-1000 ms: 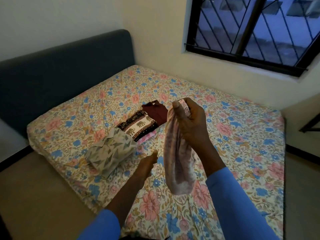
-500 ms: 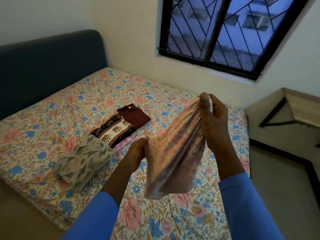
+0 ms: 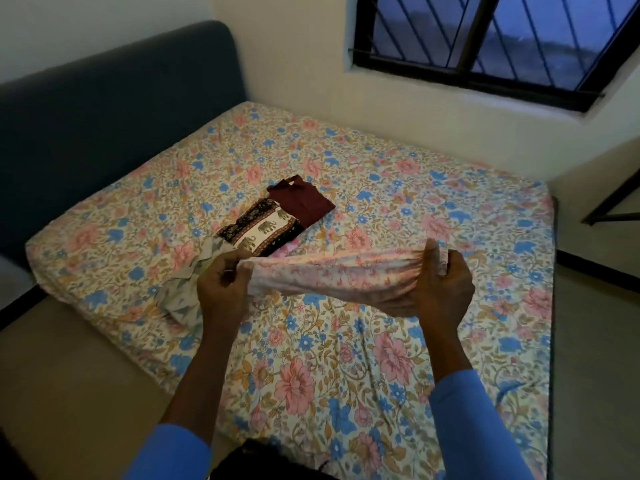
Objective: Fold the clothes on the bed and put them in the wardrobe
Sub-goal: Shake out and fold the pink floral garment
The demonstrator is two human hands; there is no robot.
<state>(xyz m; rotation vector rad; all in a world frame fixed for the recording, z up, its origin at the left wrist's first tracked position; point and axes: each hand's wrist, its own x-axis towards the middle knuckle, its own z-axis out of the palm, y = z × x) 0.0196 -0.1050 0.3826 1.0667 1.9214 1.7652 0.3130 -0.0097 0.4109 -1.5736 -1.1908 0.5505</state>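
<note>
Left hand (image 3: 221,289) joins right hand (image 3: 441,289) gripping the pink floral garment (image 3: 332,275), now stretched over the bed (image 3: 450,188) for folding.

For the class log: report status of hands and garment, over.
Left hand and right hand grip the pink floral cloth, stretched over the bed. Folded garments lie beyond, nothing blocking.

Soft matt printed cloth garment (image 3: 346,275); floral cotton-like bed sheet (image 3: 398,188); matt upholstered headboard (image 3: 104,109).
</note>
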